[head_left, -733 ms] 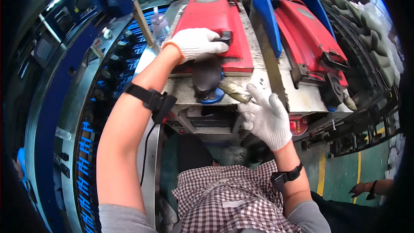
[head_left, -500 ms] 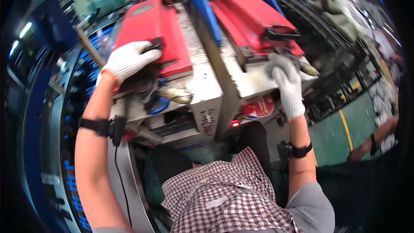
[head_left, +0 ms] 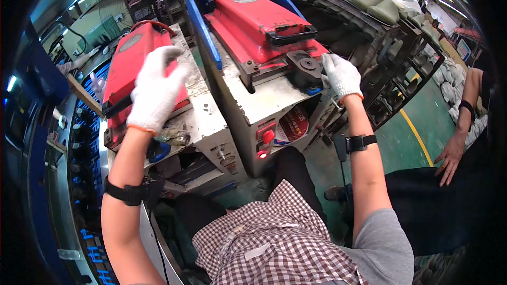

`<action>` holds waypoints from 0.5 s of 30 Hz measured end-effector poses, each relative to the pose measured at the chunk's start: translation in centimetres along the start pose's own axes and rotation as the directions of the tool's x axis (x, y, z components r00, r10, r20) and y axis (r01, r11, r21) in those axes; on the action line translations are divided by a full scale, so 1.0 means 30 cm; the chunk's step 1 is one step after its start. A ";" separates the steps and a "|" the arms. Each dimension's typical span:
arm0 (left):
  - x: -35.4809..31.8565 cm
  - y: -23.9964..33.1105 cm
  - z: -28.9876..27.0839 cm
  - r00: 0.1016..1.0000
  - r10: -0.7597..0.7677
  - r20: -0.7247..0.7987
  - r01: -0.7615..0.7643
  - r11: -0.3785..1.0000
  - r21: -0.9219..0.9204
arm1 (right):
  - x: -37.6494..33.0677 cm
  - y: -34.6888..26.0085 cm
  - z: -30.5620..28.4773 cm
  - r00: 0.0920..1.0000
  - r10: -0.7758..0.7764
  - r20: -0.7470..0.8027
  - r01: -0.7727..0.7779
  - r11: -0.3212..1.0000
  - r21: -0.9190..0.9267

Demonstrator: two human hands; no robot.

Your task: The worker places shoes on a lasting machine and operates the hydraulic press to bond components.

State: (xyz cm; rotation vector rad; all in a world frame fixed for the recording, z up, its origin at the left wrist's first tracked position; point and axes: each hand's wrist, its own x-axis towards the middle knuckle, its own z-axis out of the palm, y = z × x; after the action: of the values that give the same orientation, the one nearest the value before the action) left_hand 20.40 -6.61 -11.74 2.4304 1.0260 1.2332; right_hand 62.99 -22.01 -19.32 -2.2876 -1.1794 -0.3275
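Observation:
Two machines with red covers stand side by side: a left machine (head_left: 138, 55) and a right machine (head_left: 264, 13). My left hand (head_left: 156, 89), in a white knitted glove, is raised over the front of the left machine, smeared by motion, thumb and fingers apart and holding nothing I can see. Below it shows part of the machine's black handle (head_left: 117, 106). A black rounded piece (head_left: 304, 69) with a blue end protrudes from the front of the right machine. Beside it, my gloved right hand (head_left: 343, 76) has its fingers extended toward the machine's right corner; whether they touch is unclear.
A blue panel enclosure (head_left: 203, 26) surrounds the right machine's back and left. A red switch (head_left: 268, 136) is on its bench front. Racks with olive-green boot-like forms (head_left: 364, 0) line the right. A co-worker's hand (head_left: 450, 155) rests at the right.
The view has turned rightward. My left hand has come off the left machine's black handle and lifted. My right hand has moved from the right machine's front toward its right corner, uncovering the black piece.

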 end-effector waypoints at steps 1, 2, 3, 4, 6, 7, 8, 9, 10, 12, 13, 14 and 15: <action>0.012 0.051 0.048 0.995 0.088 0.043 -0.088 0.996 0.011 | -0.001 -0.008 -0.004 1.000 0.008 0.002 -0.008 1.000 0.009; 0.025 0.099 0.100 0.989 0.073 0.125 -0.074 0.997 0.004 | -0.004 -0.015 -0.011 1.000 0.021 0.012 -0.021 1.000 -0.001; 0.037 0.144 0.152 0.978 0.102 0.181 -0.100 0.995 -0.019 | -0.005 -0.022 -0.016 0.999 0.036 0.030 -0.036 0.999 -0.005; 0.048 0.185 0.199 0.967 0.103 0.235 -0.111 0.994 0.021 | -0.008 -0.027 -0.020 0.999 0.042 0.022 -0.042 0.999 -0.008; 0.088 0.246 0.289 0.938 0.231 0.257 -0.247 0.968 0.033 | -0.009 -0.035 -0.022 0.998 0.057 0.020 -0.057 0.998 -0.015; 0.121 0.269 0.335 0.916 0.311 0.255 -0.327 0.945 0.022 | -0.008 -0.036 -0.021 0.999 0.050 0.020 -0.050 0.999 -0.008; 0.148 0.285 0.381 0.905 0.338 0.257 -0.357 0.933 0.030 | -0.008 -0.036 -0.015 0.999 0.048 0.000 -0.048 0.999 -0.021; 0.182 0.302 0.432 0.899 0.351 0.262 -0.374 0.926 0.044 | -0.006 -0.034 -0.009 0.998 0.058 -0.024 -0.058 0.998 -0.017; 0.209 0.309 0.478 0.890 0.378 0.255 -0.403 0.914 0.050 | -0.007 -0.031 0.002 0.997 0.059 -0.048 -0.060 0.998 -0.015; 0.259 0.319 0.564 0.854 0.447 0.267 -0.472 0.881 0.036 | -0.008 -0.021 0.029 0.989 0.049 -0.143 -0.051 0.999 -0.010; 0.281 0.322 0.602 0.835 0.465 0.295 -0.493 0.870 0.026 | -0.009 -0.015 0.045 0.981 0.048 -0.186 -0.052 0.998 -0.018; 0.292 0.324 0.634 0.813 0.474 0.340 -0.550 0.816 0.179 | -0.012 -0.008 0.061 0.964 0.008 -0.266 -0.007 1.000 0.007; 0.294 0.328 0.664 0.812 0.547 0.201 -0.583 0.770 0.258 | -0.015 -0.002 0.077 0.941 -0.025 -0.339 0.034 0.999 0.023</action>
State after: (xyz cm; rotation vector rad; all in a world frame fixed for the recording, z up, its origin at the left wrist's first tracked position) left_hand 44.19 -5.74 -13.89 3.1730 0.4740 1.1223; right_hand 62.61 -20.97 -21.40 -2.0832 -1.0332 -0.6813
